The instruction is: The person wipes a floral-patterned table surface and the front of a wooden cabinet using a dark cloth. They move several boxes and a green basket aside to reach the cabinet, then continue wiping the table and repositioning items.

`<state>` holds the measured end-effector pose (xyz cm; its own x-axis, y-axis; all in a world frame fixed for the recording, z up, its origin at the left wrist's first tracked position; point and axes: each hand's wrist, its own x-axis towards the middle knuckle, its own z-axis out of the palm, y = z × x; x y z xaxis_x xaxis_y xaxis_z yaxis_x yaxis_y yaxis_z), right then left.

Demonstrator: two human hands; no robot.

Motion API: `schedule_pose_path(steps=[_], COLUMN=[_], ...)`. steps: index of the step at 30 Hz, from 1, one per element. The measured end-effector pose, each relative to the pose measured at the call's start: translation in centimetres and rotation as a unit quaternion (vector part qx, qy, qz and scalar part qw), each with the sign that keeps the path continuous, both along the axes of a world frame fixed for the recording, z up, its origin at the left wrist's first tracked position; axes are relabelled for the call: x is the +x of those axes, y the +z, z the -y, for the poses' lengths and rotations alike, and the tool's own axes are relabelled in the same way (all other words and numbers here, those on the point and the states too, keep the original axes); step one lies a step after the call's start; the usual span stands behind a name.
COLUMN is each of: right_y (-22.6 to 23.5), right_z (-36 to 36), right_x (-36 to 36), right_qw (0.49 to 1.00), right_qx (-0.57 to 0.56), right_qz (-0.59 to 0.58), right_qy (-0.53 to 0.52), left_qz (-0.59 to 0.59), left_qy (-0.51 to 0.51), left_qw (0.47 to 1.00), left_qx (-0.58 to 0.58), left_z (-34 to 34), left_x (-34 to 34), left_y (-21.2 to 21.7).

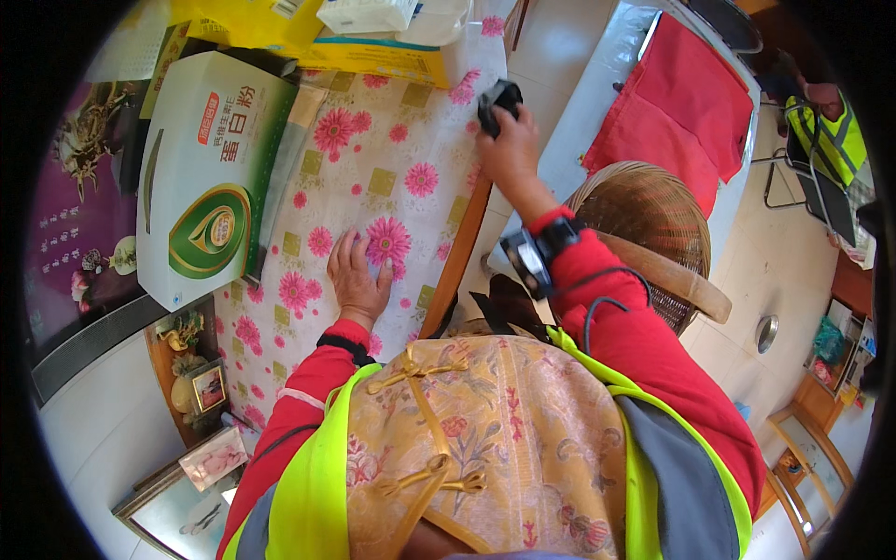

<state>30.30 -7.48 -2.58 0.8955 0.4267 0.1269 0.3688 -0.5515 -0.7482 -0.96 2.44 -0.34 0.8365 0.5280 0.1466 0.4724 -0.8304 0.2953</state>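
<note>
1. Pale tiled floor (pixel 803 271) all round, framed pictures (pixel 201 383) leaning low at the left, a woven basket (pixel 644 219) with a wooden handle just right of the table edge.
2. Nearest on the table: floral cloth (pixel 392 177), white with pink daisies and olive squares, draped over the top down to a wooden edge.
3. Left hand (pixel 357 278) flat on that cloth, palm down, fingers spread, gripping nothing.
4. Just left of it: large white carton (pixel 201 173), long and boxy, green-and-gold swirl emblem at the near end, red label and green lettering farther up.
5. Farther, at the cloth's right edge: right hand (pixel 509 149), arm stretched out, closed round a small black object (pixel 499 101); kind not clear, only its dark top showing above the fingers.
6. Beyond, along the far end: yellow boxes (pixel 373 51) with white packets (pixel 369 14) stacked on top.
7. Far right: red cloth (pixel 681 103) on a white surface.
</note>
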Motion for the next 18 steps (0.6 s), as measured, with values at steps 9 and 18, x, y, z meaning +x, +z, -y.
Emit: schedule_pose_path(steps=[9,18], right_y=[1.4,-0.4], right_z=[7.0,6.4], right_x=[-12.6,-11.8], right_qw=[0.997,0.994], right_qx=[0.023,-0.026], right_qz=[0.016,0.090], right_qy=[0.067,0.057], left_qz=[0.045,0.106], left_qy=[-0.020,-0.016], left_qw=[0.999,0.994], left_qx=[0.010,0.021], left_z=[-0.1,-0.6], left_x=[0.0,-0.2], left_y=[0.0,-1.2])
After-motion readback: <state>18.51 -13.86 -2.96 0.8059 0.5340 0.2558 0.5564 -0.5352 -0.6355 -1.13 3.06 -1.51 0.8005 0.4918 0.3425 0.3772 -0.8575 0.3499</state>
